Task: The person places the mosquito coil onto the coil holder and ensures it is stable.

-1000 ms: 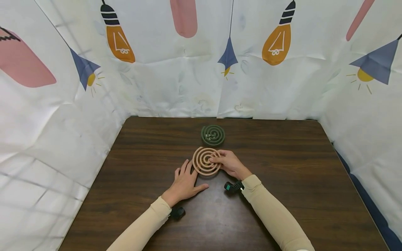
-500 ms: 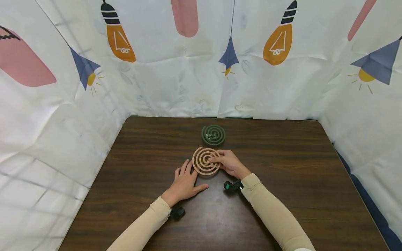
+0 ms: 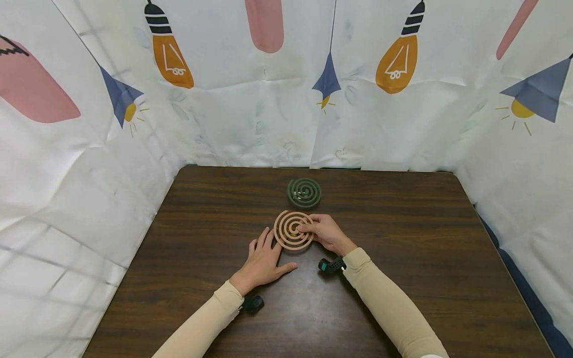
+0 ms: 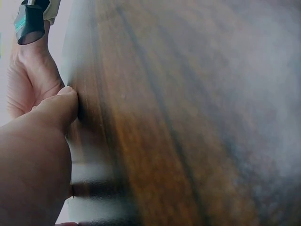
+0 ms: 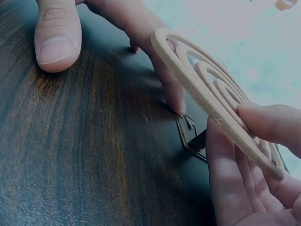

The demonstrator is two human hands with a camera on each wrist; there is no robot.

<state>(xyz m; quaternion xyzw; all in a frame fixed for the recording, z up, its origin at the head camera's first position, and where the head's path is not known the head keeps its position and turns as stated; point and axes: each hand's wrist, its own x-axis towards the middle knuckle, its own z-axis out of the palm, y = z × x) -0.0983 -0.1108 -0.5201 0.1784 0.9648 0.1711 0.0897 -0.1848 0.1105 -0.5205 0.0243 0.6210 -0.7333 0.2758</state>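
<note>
A beige mosquito coil (image 3: 291, 229) is held tilted above the table by my right hand (image 3: 329, 233). In the right wrist view, the thumb lies on the top face of the coil (image 5: 200, 101) and the fingers support it from below. My left hand (image 3: 261, 263) rests on the tabletop with its fingers spread and nearly straight. Beneath the coil, one left fingertip touches a small thin metal stand (image 5: 182, 134), largely hidden by the coil and right hand. A dark green mosquito coil (image 3: 304, 193) lies behind the beige one.
The dark brown wooden table (image 3: 403, 278) reaches to a white printed cloth (image 3: 250, 124) hung at the back and sides. Each wrist wears a small black camera; the right one (image 3: 331, 265) sits just above the table.
Almost nothing differs. My right hand and the beige coil have shifted very slightly to the left, and my left hand stays in place.
</note>
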